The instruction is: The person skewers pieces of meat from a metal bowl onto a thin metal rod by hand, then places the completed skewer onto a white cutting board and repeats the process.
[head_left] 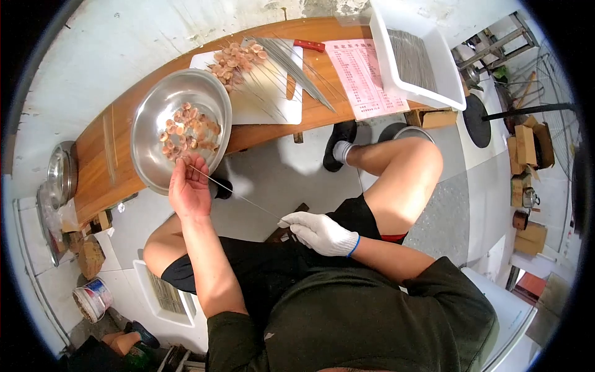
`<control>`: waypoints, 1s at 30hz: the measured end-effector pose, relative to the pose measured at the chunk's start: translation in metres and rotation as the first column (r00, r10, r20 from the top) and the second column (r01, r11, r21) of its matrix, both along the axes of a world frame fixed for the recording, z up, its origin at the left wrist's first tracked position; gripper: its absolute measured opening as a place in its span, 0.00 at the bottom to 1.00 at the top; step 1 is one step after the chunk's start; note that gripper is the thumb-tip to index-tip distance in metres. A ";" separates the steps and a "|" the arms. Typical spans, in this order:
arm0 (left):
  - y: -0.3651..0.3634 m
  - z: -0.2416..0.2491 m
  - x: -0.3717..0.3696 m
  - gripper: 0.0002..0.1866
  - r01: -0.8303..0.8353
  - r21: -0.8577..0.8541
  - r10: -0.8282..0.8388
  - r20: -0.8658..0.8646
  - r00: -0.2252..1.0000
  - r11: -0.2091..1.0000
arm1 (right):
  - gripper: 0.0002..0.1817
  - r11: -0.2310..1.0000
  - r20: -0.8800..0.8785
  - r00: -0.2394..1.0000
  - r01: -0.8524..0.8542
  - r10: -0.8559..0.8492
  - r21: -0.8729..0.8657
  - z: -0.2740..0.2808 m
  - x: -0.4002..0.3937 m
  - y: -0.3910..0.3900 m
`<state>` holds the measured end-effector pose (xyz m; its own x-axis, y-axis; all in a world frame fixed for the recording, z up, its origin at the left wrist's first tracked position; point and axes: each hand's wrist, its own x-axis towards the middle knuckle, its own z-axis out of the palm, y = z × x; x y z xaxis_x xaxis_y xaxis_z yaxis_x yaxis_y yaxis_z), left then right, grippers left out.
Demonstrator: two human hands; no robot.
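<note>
A thin metal skewer runs slantwise between my hands. My left hand, bare and palm up, pinches its far end at the near rim of a steel bowl; whether a food piece sits in those fingertips I cannot make out. My right hand, in a white knitted glove with a blue cuff, grips the skewer's near end above my lap. Round, thin brownish-pink food pieces lie in the bowl. Behind it, skewers loaded with similar pieces rest on a white cutting board.
A bundle of bare skewers and a red-handled knife lie by the board. Right of them are a pink printed sheet and a white bin of skewers. Another white bin stands on the floor at left. A person's foot shows lower left.
</note>
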<state>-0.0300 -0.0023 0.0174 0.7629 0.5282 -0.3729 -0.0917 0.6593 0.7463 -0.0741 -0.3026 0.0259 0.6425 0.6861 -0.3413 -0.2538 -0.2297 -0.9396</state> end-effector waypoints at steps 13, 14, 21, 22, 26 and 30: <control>0.000 -0.011 0.001 0.12 0.002 -0.014 -0.002 -0.011 1.000 1.000 | 0.17 0.996 0.064 0.995 0.085 -0.083 -0.037 -0.009 0.002 -0.003; -0.001 -0.012 0.000 0.12 -0.001 -0.018 0.001 -0.020 1.000 1.000 | 0.17 0.996 0.033 0.996 0.089 -0.088 -0.030 -0.012 0.000 -0.005; -0.006 -0.017 0.000 0.12 -0.010 -0.013 0.009 -0.072 0.997 1.000 | 0.16 0.993 0.066 0.991 0.116 -0.118 0.028 -0.018 -0.005 -0.004; -0.006 -0.018 -0.001 0.12 -0.007 -0.016 0.006 -0.073 0.997 1.000 | 0.16 0.994 0.040 0.993 0.110 -0.111 0.011 -0.015 -0.003 -0.004; -0.005 -0.020 0.000 0.12 -0.016 -0.011 0.015 -0.073 0.997 1.000 | 0.18 0.998 -0.189 0.980 0.066 -0.064 0.005 -0.011 0.000 -0.005; 0.003 -0.018 0.004 0.12 -0.054 0.017 0.056 -0.067 0.996 0.998 | 0.19 1.000 -0.282 0.959 -0.030 0.029 -0.001 0.008 0.010 -0.006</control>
